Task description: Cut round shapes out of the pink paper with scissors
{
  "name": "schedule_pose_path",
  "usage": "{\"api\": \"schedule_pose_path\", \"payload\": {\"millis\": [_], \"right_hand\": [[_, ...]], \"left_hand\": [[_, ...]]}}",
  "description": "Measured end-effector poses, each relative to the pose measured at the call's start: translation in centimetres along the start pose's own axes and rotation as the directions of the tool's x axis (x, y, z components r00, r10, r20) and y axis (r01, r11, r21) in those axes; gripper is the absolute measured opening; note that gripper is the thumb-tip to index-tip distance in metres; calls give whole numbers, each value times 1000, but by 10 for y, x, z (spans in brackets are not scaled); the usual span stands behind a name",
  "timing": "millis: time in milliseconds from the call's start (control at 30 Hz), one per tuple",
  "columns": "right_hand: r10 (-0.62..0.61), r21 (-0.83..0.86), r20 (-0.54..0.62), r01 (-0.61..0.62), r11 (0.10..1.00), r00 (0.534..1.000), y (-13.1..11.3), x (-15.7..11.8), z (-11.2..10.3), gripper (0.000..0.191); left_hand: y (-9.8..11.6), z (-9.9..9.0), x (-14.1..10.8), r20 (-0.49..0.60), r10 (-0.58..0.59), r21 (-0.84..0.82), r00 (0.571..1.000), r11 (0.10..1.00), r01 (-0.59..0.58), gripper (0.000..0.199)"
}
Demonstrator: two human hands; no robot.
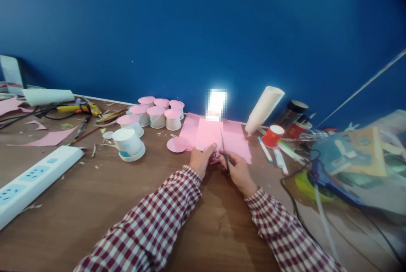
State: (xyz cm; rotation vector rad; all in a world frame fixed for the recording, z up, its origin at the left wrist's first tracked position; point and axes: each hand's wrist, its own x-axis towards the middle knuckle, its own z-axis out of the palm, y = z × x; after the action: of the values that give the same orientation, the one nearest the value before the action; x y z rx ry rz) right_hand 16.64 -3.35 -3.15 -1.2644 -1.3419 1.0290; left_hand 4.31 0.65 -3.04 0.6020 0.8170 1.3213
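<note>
My left hand (203, 160) is closed on a sheet of pink paper (207, 133), thumb on top. In my right hand (237, 168) is a pair of scissors (222, 145), its blades pointing away from me along the right part of the sheet. More pink sheets (237, 136) lie flat under and beside the held one. Just left of them rests a cut pink disc (175, 145). Further left stand several paper cups (157, 119) topped with pink discs, and a white cup (127, 141) without one. How far the blades are apart is hard to see.
A white power strip (38, 179) and a yellow glue gun (79, 108) lie at left. A stack of white cups (264, 109) leans at right, near a red cup (273, 136) and markers (265, 149). A blue glue gun (330, 181) with cables sits far right. The blue wall (190, 31) rises behind.
</note>
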Motion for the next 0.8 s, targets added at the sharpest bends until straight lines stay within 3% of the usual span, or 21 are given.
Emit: {"api": "schedule_pose_path", "payload": {"millis": [233, 800], "right_hand": [[14, 1, -4, -14, 1000, 1000, -2, -1, 0, 45], [0, -8, 2, 0, 1000, 1000, 3, 1, -1, 46]], "left_hand": [[-1, 0, -1, -59, 4, 49, 998, 999, -2, 35], [-1, 0, -3, -45, 12, 69, 999, 998, -8, 35]]}}
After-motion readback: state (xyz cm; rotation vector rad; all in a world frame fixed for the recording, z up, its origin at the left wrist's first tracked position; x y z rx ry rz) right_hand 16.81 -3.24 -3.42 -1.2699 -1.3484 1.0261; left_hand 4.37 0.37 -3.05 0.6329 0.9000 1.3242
